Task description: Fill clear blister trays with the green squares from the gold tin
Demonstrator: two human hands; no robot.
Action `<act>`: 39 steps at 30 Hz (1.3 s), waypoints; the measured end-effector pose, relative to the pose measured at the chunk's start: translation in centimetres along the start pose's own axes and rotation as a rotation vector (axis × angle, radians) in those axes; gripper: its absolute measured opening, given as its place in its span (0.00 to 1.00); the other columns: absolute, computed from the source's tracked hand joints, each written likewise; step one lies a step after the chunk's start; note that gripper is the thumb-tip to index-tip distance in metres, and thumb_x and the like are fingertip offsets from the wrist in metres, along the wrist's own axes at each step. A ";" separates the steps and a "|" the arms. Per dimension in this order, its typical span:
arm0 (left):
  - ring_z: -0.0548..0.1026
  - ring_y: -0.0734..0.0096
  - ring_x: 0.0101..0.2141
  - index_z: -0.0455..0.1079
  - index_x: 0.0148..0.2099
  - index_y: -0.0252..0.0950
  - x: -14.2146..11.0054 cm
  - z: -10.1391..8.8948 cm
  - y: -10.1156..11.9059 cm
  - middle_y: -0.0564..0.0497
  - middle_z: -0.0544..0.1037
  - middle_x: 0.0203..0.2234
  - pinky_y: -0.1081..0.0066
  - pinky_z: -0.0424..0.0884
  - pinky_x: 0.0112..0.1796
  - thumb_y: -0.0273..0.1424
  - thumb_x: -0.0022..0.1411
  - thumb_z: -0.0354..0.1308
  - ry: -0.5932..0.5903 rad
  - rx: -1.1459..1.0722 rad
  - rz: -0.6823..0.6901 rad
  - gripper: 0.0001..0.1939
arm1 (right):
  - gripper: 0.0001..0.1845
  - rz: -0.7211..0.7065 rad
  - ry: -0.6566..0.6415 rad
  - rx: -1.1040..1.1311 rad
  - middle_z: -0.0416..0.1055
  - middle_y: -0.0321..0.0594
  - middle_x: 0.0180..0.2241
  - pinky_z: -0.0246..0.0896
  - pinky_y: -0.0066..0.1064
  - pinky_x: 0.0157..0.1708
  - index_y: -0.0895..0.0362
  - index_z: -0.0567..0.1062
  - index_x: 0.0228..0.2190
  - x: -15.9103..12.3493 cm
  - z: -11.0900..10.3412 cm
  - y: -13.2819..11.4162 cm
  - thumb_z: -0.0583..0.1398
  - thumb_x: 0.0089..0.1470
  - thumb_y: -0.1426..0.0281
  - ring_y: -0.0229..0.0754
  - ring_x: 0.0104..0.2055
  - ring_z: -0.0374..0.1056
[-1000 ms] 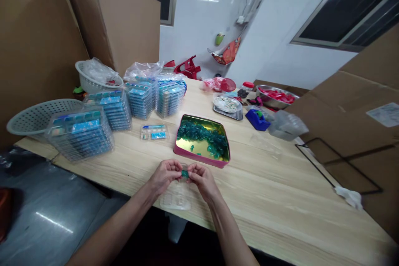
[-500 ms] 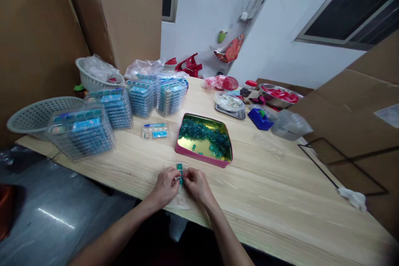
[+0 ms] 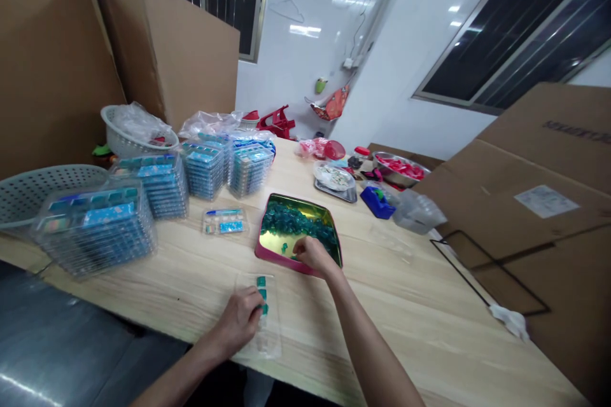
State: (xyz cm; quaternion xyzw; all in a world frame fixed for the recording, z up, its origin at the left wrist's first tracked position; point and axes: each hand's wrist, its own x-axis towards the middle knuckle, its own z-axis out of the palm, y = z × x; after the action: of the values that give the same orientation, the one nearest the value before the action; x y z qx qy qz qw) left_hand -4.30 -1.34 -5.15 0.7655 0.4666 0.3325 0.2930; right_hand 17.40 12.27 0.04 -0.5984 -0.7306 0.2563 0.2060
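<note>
My left hand [image 3: 240, 323] rests on a clear plastic blister tray [image 3: 263, 325] near the table's front edge, fingers curled over it beside a few small green pieces [image 3: 262, 296] set in its cells. My right hand [image 3: 310, 251] reaches into the pink-rimmed gold tin [image 3: 267, 249], fingers bent down among the loose green pieces [image 3: 296, 224]. Whether it grips one is hidden.
Stacks of filled blue-and-clear packs [image 3: 95, 229] stand at the left, with white baskets [image 3: 33, 187] behind. A single pack [image 3: 224, 221] lies left of the tin. Bowls, a blue tape dispenser [image 3: 377, 200] and cardboard boxes [image 3: 534, 216] are at the right.
My right hand left the blister tray and moved up into the tin. My left hand stayed on the tray, which now lies flat with green pieces in it. The camera tilted upward.
</note>
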 end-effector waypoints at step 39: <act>0.75 0.63 0.30 0.71 0.18 0.37 19.1 0.2 0.4 0.50 0.77 0.20 0.72 0.68 0.34 0.13 0.33 0.58 -0.093 -0.001 -0.157 0.13 | 0.15 0.074 0.116 -0.229 0.77 0.49 0.31 0.59 0.31 0.36 0.60 0.79 0.28 1.4 -1.7 3.0 0.58 0.35 0.85 0.49 0.38 0.71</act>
State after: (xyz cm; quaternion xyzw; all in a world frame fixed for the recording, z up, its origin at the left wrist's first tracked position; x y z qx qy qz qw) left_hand 2.65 15.86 -0.49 0.7409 0.5110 0.2728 0.3400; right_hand 20.48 14.28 -0.46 -0.6584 -0.7194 0.1434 0.1688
